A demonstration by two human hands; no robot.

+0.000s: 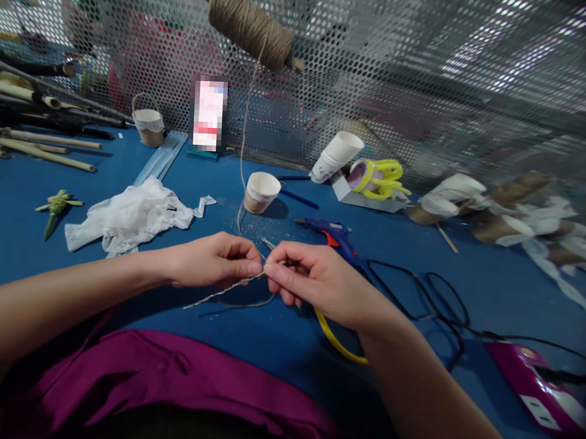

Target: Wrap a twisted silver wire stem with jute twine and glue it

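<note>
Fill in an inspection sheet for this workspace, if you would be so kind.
Surface: blue table, pale specks scattered just beyond the hands.
Things in work: thin pale strand between the hands; white cup with brown sides upright beyond them.
Clutter: white lace heaped on the left, sticks farther left; tilted stack of paper cups and blue glue gun on the right.
Hands: left hand and right hand close together, both pinching the strand.
Cables: black cable loosely looped on the right; purple power strip near the right edge.
Surroundings: perforated panel behind; twine spool in front of it; upright screen, pixelated.
</note>
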